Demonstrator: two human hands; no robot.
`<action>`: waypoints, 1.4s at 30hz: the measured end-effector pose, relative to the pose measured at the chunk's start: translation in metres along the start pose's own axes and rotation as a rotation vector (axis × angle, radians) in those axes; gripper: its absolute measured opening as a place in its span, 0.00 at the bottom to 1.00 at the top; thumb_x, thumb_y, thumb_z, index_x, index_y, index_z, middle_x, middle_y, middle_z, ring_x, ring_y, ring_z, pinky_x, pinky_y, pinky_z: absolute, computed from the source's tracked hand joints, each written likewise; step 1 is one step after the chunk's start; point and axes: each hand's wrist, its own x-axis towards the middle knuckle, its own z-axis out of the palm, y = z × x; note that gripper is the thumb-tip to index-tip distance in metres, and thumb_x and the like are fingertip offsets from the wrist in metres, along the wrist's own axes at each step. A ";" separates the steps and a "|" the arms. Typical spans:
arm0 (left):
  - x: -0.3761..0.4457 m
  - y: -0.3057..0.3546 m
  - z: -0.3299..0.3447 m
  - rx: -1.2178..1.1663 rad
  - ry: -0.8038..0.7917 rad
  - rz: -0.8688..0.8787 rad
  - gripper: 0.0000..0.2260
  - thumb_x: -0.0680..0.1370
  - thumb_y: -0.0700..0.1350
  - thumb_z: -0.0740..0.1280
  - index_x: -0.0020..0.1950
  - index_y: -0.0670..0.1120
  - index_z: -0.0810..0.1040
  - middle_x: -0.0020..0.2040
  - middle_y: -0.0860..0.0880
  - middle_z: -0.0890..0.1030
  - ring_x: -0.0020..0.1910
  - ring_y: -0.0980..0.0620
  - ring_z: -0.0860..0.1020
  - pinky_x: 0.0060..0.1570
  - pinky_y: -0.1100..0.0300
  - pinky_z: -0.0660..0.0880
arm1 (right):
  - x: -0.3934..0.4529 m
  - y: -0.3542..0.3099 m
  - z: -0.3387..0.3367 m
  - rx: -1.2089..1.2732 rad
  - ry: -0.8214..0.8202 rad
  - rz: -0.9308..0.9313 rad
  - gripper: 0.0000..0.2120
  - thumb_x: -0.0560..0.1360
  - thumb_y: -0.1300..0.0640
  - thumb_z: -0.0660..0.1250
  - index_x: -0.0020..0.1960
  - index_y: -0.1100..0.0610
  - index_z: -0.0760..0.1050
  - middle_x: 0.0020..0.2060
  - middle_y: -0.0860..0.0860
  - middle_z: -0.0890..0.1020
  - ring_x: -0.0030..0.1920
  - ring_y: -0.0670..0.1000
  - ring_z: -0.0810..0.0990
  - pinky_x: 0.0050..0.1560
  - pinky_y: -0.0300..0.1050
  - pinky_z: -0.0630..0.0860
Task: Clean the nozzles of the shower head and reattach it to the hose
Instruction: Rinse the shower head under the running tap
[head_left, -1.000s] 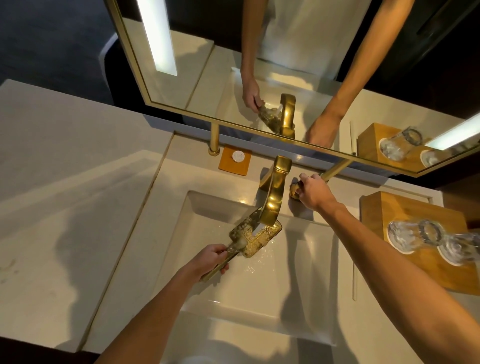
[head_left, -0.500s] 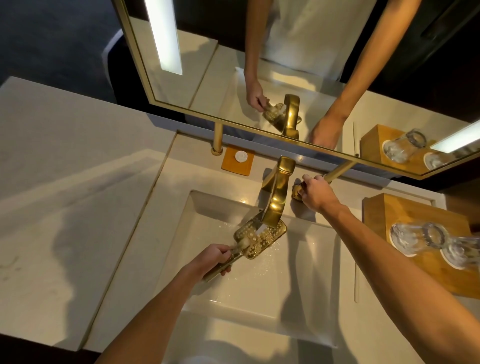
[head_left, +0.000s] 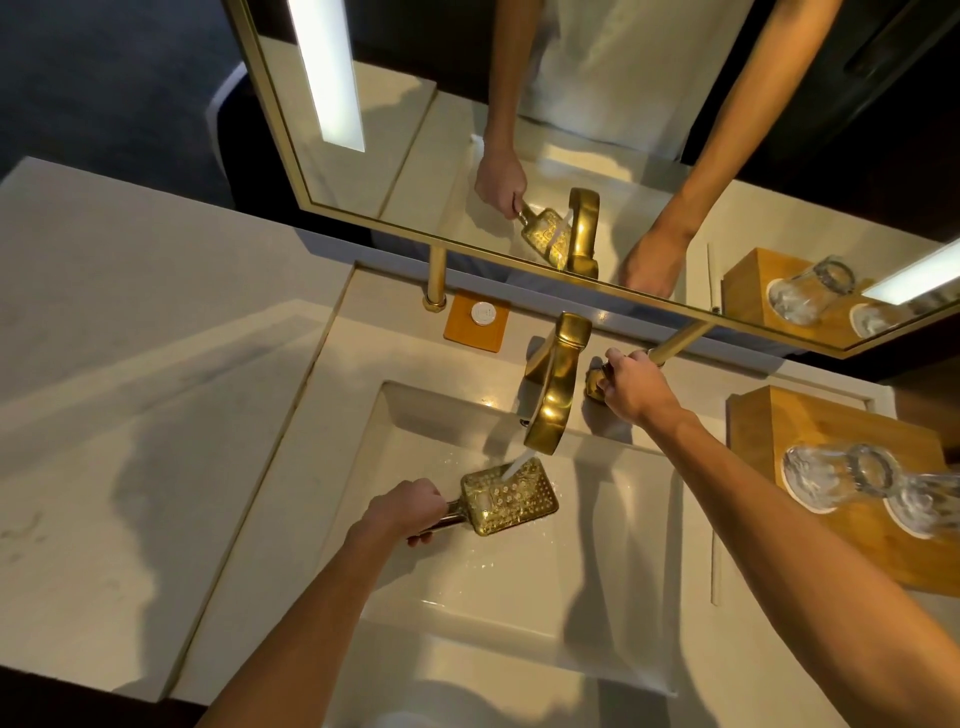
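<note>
A gold rectangular shower head (head_left: 511, 498) lies nozzle-face up over the white sink basin (head_left: 613, 561). My left hand (head_left: 402, 512) grips its handle. A stream of water (head_left: 516, 462) falls from the gold faucet spout (head_left: 553, 395) onto the top of the nozzle face. My right hand (head_left: 631, 384) grips the gold faucet handle (head_left: 595, 382) to the right of the spout. No hose is in view.
A gold-framed mirror (head_left: 519, 249) hangs behind the sink and reflects both arms. An orange square tray with a white disc (head_left: 477, 322) sits at the back left. A wooden tray (head_left: 831, 421) on the right holds two upturned glasses (head_left: 852, 478). The stone counter (head_left: 130, 415) spreads left.
The shower head has dropped lower and levelled out under the spout, nozzle face up. Water now runs from the faucet onto it. My right hand stays on the faucet handle.
</note>
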 end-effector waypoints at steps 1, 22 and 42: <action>-0.001 0.000 -0.001 0.041 0.016 -0.012 0.11 0.69 0.48 0.58 0.38 0.48 0.79 0.26 0.54 0.81 0.22 0.56 0.76 0.35 0.61 0.71 | 0.000 0.000 0.000 0.001 -0.001 -0.001 0.17 0.79 0.57 0.63 0.67 0.59 0.69 0.59 0.62 0.73 0.57 0.62 0.75 0.60 0.54 0.74; -0.001 -0.027 0.014 -0.432 -0.133 0.177 0.11 0.80 0.37 0.58 0.44 0.43 0.80 0.33 0.49 0.83 0.30 0.50 0.78 0.37 0.59 0.77 | -0.002 -0.002 -0.002 0.001 0.004 0.001 0.15 0.79 0.58 0.63 0.65 0.59 0.70 0.57 0.62 0.74 0.57 0.62 0.75 0.60 0.55 0.74; -0.010 -0.015 -0.015 -0.081 0.006 0.074 0.12 0.75 0.44 0.60 0.42 0.47 0.83 0.31 0.52 0.84 0.26 0.54 0.78 0.43 0.57 0.78 | 0.002 -0.001 0.000 -0.004 0.007 0.012 0.16 0.79 0.58 0.63 0.66 0.60 0.69 0.59 0.62 0.73 0.57 0.62 0.75 0.59 0.54 0.73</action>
